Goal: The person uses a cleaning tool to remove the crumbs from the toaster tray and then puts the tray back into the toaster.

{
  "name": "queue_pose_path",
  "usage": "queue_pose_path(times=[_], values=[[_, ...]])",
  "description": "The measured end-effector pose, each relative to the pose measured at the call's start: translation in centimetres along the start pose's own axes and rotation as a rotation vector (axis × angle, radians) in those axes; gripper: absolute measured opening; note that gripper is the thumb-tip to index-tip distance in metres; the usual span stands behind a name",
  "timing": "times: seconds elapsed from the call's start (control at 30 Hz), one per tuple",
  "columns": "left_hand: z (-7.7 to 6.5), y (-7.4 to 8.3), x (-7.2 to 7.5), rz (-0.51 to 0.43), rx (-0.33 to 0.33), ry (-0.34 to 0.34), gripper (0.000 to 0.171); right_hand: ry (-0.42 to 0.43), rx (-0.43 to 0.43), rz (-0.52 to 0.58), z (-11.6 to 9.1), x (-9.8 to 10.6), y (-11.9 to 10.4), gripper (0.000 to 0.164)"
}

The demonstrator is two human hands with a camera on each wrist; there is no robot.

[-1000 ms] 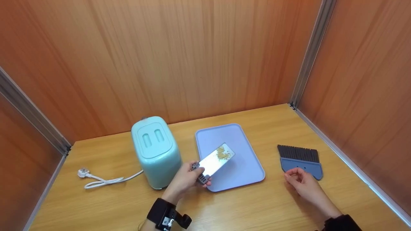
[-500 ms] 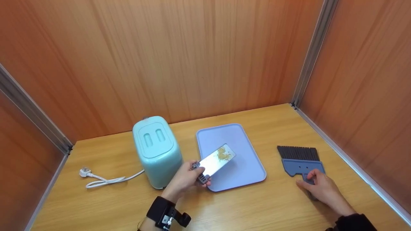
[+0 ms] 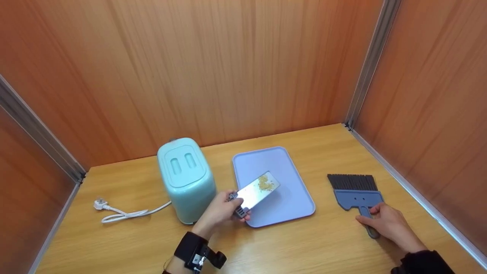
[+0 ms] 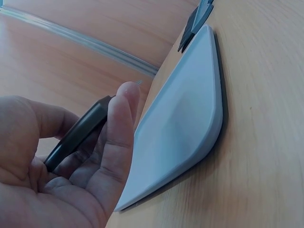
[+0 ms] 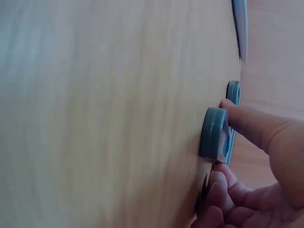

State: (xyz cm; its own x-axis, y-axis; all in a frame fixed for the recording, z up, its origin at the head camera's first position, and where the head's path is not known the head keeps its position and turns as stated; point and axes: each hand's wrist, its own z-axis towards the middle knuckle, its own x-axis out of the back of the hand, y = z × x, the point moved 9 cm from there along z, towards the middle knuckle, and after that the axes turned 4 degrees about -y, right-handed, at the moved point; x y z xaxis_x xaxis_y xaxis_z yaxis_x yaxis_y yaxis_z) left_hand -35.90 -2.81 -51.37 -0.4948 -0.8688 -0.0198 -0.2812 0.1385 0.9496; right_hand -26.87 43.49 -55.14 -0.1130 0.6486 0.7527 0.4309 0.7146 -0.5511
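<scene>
While the left hand (image 3: 224, 207) grips the grey near end of a metal plate (image 3: 251, 196), thumb above and fingers bent beneath, the plate is raised over the purple tray (image 3: 293, 203). It is presumably kept nearly flat so that the crumbs (image 3: 266, 183) at its far right end do not slide; the tray below would catch any that fall. At right, the right hand (image 3: 392, 224) pinches the handle of a brush (image 3: 358, 196) between thumb and fingers, with little gap beyond the handle's width. The brush lies bristles away, probably leaving its handle within easy reach. At left stands the toaster (image 3: 193, 199), its lid covering the slots. The left wrist view shows the plate edge-on, hiding the crumbs; the right wrist view cuts off part of the hand, and whether the brush's handle touches the table (image 3: 315, 243) cannot be told.
</scene>
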Motion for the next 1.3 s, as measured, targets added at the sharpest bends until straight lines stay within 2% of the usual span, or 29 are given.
queue_pose_path(times=[0.13, 0.27, 0.4, 0.57, 0.67, 0.8, 1.0, 1.17, 1.3], values=[[0.0, 0.0, 0.1, 0.003, 0.0, -0.002, 0.041, -0.007, -0.016, -0.001, 0.1, 0.2, 0.1, 0.073], [0.0, -0.1, 0.1, 0.005, 0.006, -0.005, 0.041, -0.01, -0.014, -0.049, 0.2, 0.6, 0.2, 0.067], [0.0, 0.0, 0.1, 0.011, 0.002, -0.004, 0.039, 0.015, 0.032, -0.077, 0.2, 1.2, 0.1, 0.061], [0.1, 0.0, 0.0, 0.018, -0.008, -0.008, 0.036, 0.006, 0.065, 0.04, 0.2, 1.2, 0.6, 0.049], [0.1, 0.0, -0.1, 0.023, -0.009, -0.011, 0.035, -0.028, 0.046, 0.112, 0.3, 1.1, 1.2, 0.055], [0.1, -0.1, 0.0, 0.027, 0.002, -0.005, 0.037, -0.078, 0.056, 0.139, 0.5, 1.1, 1.6, 0.057], [0.2, -0.2, 0.0, 0.028, 0.004, -0.013, 0.038, -0.123, 0.076, 0.254, 0.5, 0.8, 1.4, 0.039], [0.2, -0.1, -0.2, 0.013, -0.001, -0.027, 0.035, -0.078, 0.097, 0.287, 0.0, 1.2, 0.6, 0.036], [0.1, 0.1, -0.3, 0.026, -0.001, -0.033, 0.036, 0.013, 0.161, 0.235, -0.6, 1.9, -1.0, 0.036]])
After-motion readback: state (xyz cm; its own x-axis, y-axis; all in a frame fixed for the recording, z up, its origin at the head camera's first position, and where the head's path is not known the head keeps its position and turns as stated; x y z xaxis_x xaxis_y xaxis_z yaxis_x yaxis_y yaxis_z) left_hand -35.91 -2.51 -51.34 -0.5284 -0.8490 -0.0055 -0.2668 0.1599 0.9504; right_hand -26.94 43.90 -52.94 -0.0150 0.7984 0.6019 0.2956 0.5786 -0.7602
